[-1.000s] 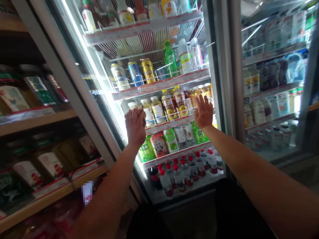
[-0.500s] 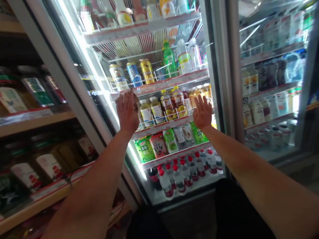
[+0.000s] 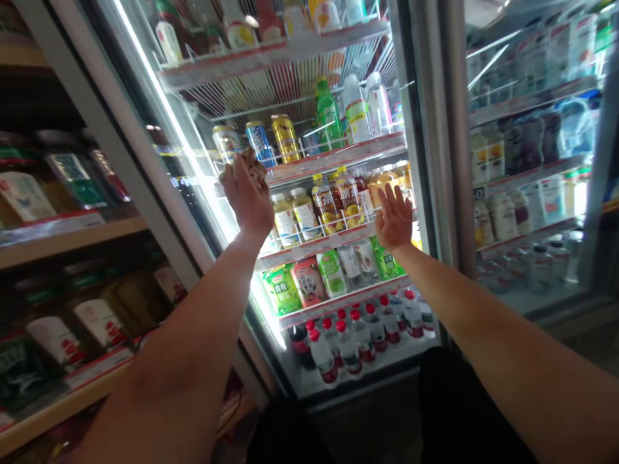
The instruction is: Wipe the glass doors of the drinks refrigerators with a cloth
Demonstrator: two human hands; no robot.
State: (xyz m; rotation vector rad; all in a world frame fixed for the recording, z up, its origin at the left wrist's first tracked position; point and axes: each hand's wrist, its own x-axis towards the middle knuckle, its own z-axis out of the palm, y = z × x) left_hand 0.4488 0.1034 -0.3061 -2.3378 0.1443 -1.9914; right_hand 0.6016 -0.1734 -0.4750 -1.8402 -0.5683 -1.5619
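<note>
Now, wooden shelves: on my far left, the wooden shelf [image 3: 120, 233] with its bottles is dim and out of my reach.
Left hand: my left hand [image 3: 249, 201] is raised and partly curled, its fingers gathered over a crumpled brown cloth [image 3: 256, 170].
Cloth: it sits at the left part of the lit cooler, in front of the lower ends of the pale can [image 3: 223, 138] and the blue can [image 3: 260, 140], above the pale-labelled bottles [image 3: 288, 220].
Step in hand: I judge this to be a wiping stroke over the cooler front; the pane itself barely shows, so I can't be sure the cloth touches glass.
Next move: to my mind it calls for the cloth kept spread under the fingers, with light, even pressure.
Change: against half a second ago, my left hand and the cloth are higher, past the shelf edge.
Right hand: my right hand [image 3: 394, 218] is open, palm forward, fingers slightly apart, holding nothing, before the amber bottles [image 3: 375, 183]; it stays where it was.
Right cooler: beyond the metal frame [image 3: 452, 129], more bottles stand behind another door.
</note>
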